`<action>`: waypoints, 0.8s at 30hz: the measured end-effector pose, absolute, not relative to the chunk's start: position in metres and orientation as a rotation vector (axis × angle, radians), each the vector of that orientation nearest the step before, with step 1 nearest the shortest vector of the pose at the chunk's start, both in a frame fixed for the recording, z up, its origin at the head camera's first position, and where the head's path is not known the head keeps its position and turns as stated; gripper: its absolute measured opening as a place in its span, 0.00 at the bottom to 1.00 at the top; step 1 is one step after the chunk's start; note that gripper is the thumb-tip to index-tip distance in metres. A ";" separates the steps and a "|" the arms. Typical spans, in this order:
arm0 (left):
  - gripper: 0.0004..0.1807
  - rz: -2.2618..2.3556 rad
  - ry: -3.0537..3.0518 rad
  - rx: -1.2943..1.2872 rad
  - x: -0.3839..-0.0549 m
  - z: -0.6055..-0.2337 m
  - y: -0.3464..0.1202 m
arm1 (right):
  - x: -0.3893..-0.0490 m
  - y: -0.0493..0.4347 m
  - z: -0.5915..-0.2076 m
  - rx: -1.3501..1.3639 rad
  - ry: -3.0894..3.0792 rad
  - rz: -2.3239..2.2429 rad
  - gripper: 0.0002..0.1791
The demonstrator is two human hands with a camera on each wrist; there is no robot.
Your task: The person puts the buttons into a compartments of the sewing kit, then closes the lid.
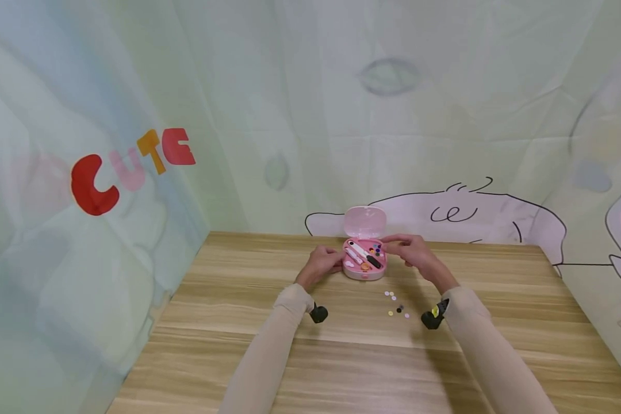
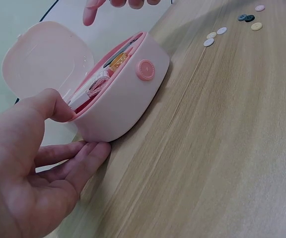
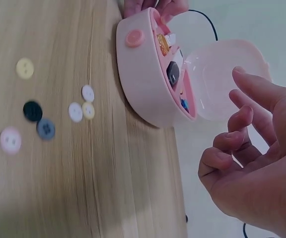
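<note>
A small pink sewing box (image 1: 364, 276) stands at the back of the table with its clear pink lid (image 3: 222, 74) raised. My left hand (image 2: 24, 163) grips its left end, thumb on the rim and fingers against the outer wall low down. Beside the right end hovers my right hand (image 3: 262, 148), fingers loosely bent and holding nothing. Inside the box lie a slim white tool with a black handle (image 1: 374, 261), a bundle of pink and white thread (image 2: 98, 85), a gold-coloured piece (image 2: 118, 60) and small coloured buttons (image 1: 378, 249).
Several loose buttons, among them a black button (image 3: 33, 111), a pink button (image 3: 10, 140) and a yellow button (image 3: 25, 68), lie on the wooden table (image 1: 290, 328) in front of the box. A printed cloth backdrop (image 1: 290, 115) rises directly behind the lid.
</note>
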State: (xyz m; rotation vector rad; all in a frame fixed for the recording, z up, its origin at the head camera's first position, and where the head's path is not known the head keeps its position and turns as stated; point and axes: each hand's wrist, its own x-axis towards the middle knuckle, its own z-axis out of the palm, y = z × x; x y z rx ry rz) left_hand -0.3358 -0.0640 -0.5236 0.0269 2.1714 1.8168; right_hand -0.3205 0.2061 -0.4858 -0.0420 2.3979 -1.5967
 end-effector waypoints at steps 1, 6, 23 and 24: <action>0.15 1.816 2.171 0.026 -0.336 -0.524 -0.064 | -0.319 0.208 -0.485 -0.050 2.406 -1.593 0.25; 0.15 1.817 2.169 0.024 -0.337 -0.525 -0.064 | -0.313 0.217 -0.487 -0.065 2.447 -1.550 0.25; 0.15 1.811 2.168 0.025 -0.334 -0.523 -0.065 | -0.271 0.233 -0.495 -0.267 2.606 -1.369 0.20; 0.15 1.812 2.167 0.025 -0.334 -0.523 -0.065 | -0.268 0.234 -0.495 -0.270 2.609 -1.357 0.20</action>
